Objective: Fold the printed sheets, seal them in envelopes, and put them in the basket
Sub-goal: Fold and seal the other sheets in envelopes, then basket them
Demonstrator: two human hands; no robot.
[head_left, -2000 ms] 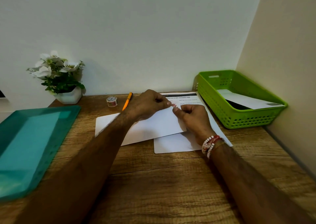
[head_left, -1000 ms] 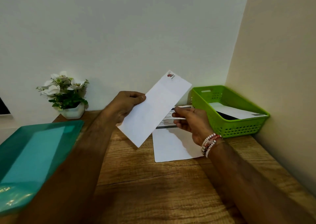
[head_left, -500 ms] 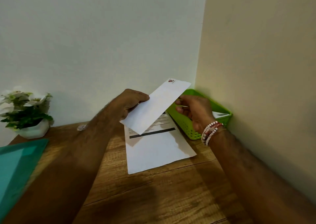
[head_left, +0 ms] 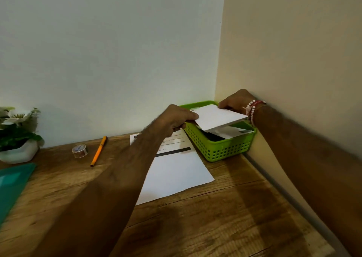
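Hands grip one white envelope (head_left: 219,118) over the green basket (head_left: 225,149): left hand (head_left: 176,119) pinches its near end, right hand (head_left: 233,102) its far end. Printed sheet (head_left: 176,170) lies on the worktop (head_left: 215,217) beside the basket.

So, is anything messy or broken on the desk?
Nothing broken or spilled. The printed sheet lies a bit crooked on the desk, and the envelope in the green basket leans with one end on the rim. The left hand and right hand hold a second envelope above it.
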